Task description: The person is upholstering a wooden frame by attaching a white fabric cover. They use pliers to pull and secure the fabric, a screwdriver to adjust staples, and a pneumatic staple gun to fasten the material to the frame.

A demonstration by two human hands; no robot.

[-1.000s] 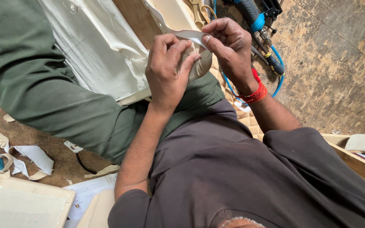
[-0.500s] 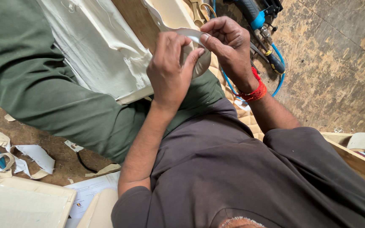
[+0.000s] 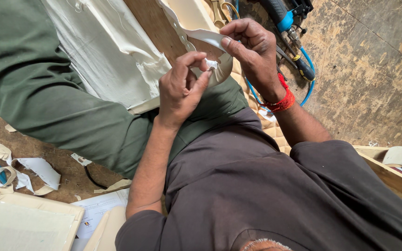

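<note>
Both hands work on a cream strip of upholstery material [image 3: 210, 37] above my lap. My left hand [image 3: 180, 90] pinches a small white end of the strip between thumb and fingertips. My right hand [image 3: 252, 49], with a red thread band [image 3: 282, 100] on its wrist, grips the strip's upper edge just beside it. The strip curves away to a cream padded piece [image 3: 187, 11] lying on a wooden board [image 3: 152, 25]. My green trouser leg [image 3: 47, 93] stretches to the upper left.
A blue air tool [image 3: 282, 18] and its blue hose [image 3: 308, 69] lie on the worn floor at the upper right. White cloth [image 3: 103, 51] covers the board. Cream scraps [image 3: 33, 172] and papers [image 3: 94, 211] lie lower left; a wooden frame [image 3: 391, 174] stands at right.
The strip, earlier bunched between both hands, now stands pulled apart a little. My right hand has lifted its edge, and my left fingers have shifted onto the white end.
</note>
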